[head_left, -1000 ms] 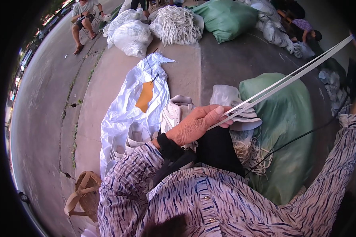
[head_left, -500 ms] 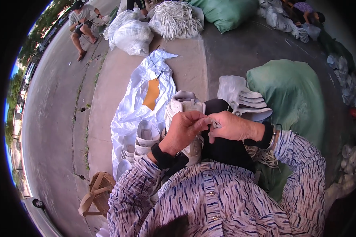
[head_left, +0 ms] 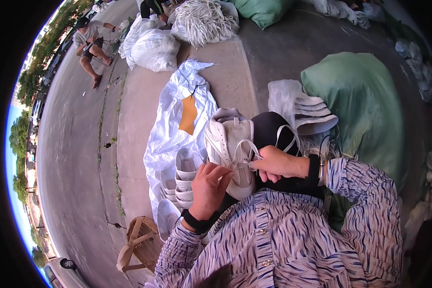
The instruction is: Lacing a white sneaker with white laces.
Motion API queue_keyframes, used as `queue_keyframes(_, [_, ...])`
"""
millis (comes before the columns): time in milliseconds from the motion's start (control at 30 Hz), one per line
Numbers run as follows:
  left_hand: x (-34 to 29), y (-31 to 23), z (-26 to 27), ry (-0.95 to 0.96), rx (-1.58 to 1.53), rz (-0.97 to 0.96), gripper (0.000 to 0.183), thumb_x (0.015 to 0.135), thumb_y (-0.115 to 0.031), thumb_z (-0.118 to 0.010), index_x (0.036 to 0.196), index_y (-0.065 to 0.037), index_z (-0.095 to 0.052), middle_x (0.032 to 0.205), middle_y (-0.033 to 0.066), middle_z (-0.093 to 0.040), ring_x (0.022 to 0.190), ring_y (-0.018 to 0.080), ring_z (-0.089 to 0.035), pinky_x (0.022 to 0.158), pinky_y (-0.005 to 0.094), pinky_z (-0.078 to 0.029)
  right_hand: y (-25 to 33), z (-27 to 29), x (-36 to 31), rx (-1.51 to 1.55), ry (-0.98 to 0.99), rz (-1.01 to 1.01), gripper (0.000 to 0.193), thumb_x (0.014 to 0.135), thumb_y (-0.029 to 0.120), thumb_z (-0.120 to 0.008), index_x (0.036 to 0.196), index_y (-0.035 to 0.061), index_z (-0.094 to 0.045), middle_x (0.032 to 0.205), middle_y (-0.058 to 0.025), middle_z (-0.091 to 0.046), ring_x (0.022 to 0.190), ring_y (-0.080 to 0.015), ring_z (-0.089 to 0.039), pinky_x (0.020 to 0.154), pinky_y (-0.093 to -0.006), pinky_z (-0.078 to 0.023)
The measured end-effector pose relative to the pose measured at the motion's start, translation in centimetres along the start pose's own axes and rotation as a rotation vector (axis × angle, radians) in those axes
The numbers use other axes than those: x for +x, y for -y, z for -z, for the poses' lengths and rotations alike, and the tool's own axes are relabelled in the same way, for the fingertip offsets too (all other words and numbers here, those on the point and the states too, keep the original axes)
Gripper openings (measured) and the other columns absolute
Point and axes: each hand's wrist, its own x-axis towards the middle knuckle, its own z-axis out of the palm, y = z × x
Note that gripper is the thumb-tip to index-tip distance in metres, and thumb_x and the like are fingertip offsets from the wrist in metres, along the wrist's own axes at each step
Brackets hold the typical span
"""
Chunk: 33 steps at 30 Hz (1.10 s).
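Note:
A whitish-grey sneaker rests on my black-clad lap, its toe pointing toward me. A pale shoelace is threaded through its upper part, and a loop hangs off to the right. My right hand pinches the lace just right of the toe. At the toe's left side, my left hand has thumb and forefinger closed at the lace too; the bit between the fingertips is tiny. Left of the sneaker stands a stack of pale shoes, partly behind my left hand.
A white plastic sheet with an orange-yellow piece lies ahead on the left. Right stand pale shoe pieces and a big green sack. A woven seat is lower left. White bundles and a seated person are farther off.
My hands have moved apart and toward me, from together above the sneaker to either side of its toe. The laced front is now uncovered, and the view has shifted slightly.

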Motion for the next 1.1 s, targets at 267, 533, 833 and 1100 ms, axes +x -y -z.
queue_keyframes(267, [1.3, 1.2, 1.7, 0.250, -0.428, 0.007, 0.030, 0.088, -0.030, -0.070, 0.077, -0.002, -0.065, 0.075, 0.0087, -0.057, 0.072, 0.0261, -0.052, 0.066, 0.0360, -0.041, 1.8, 2.5, -1.6, -0.710, 0.073, -0.030, 0.025, 0.084, 0.020, -0.063, 0.078, -0.0037, -0.066, 0.062, -0.0141, -0.063, 0.054, -0.0262, -0.065, 0.051, -0.0369, -0.051])
queue_keyframes(533, [0.7, 1.0, 0.5, 0.060, 0.193, -0.014, 0.021, 0.082, -0.021, -0.075, 0.088, -0.005, -0.065, 0.084, 0.0095, -0.057, 0.084, 0.0295, -0.056, 0.075, 0.0401, -0.045, 2.1, 3.6, -4.1, -1.086, -0.057, 0.349, 0.024, 0.079, 0.022, -0.067, 0.084, -0.0019, -0.069, 0.071, -0.0210, -0.066, 0.076, -0.0379, -0.068, 0.071, -0.0470, -0.052])
queue_keyframes(833, [-1.6, 0.4, -1.7, -0.134, 0.053, -0.028, 0.089, 0.075, -0.032, -0.079, 0.144, -0.001, -0.032, 0.142, 0.0232, -0.041, 0.128, 0.0379, -0.044, 0.107, 0.0429, -0.036, 4.2, 6.7, 0.0, 0.059, 0.190, 0.213, 0.037, 0.095, 0.035, -0.058, 0.078, 0.0021, -0.063, 0.061, -0.0043, -0.060, 0.038, -0.0046, -0.042, 0.035, -0.0194, -0.030])
queue_keyframes(1100, [-2.0, 1.6, -2.8, 0.012, 0.102, -0.004, 0.120, 0.067, -0.053, -0.080, 0.153, -0.001, -0.015, 0.157, 0.0240, -0.021, 0.141, 0.0397, -0.029, 0.113, 0.0478, -0.027, 11.9, 8.7, 3.1, 0.754, -0.086, 0.117, 0.039, 0.096, 0.035, -0.061, 0.066, 0.0133, -0.048, 0.053, 0.0044, -0.048, 0.036, -0.0022, -0.036, 0.033, -0.0171, -0.025])
